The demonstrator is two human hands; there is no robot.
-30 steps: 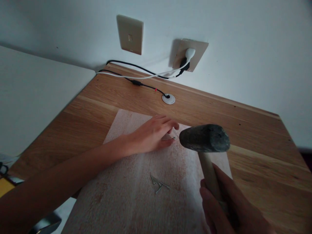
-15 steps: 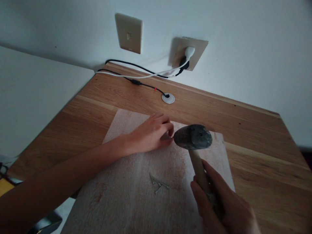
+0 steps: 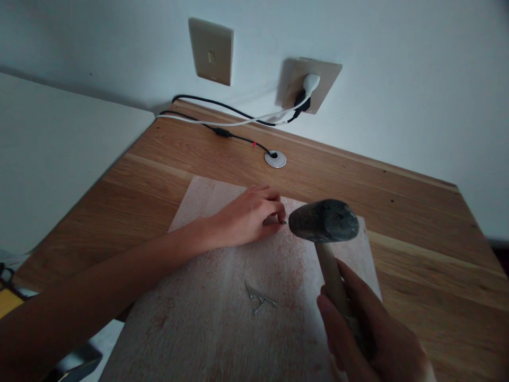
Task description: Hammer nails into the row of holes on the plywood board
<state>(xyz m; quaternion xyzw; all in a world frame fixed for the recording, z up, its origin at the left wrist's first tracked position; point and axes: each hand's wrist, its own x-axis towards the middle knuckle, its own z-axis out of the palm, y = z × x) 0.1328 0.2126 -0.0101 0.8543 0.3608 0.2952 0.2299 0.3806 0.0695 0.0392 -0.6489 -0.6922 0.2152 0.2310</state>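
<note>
so here's where i'm at, and i'd call it pretty early days. my left hand [image 3: 254, 215] has one thin silvery metal nail [image 3: 283, 222] pinched between thumb and fingers, up near the far edge of a pale, whitewashed-looking flat wooden board [image 3: 191, 297]. only the end of it peeks out, so i can't tell whether the tip has bitten into the wood at all. my right hand [image 3: 369, 323] is wrapped around the pale handle of a chunky, blackish, round-edged hammer [image 3: 324, 222], whose head hangs just beside the nail, a sliver of gap between them from this angle. no idea how high it sits over the board.

as for what's left: a little heap of loose silvery metal nails [image 3: 263, 297] lies on the board closer to me, touched by neither hand. can't spot any sunk into the parts of the board that show. the board itself rests on the brown wood-grain desk [image 3: 429, 276].
</note>
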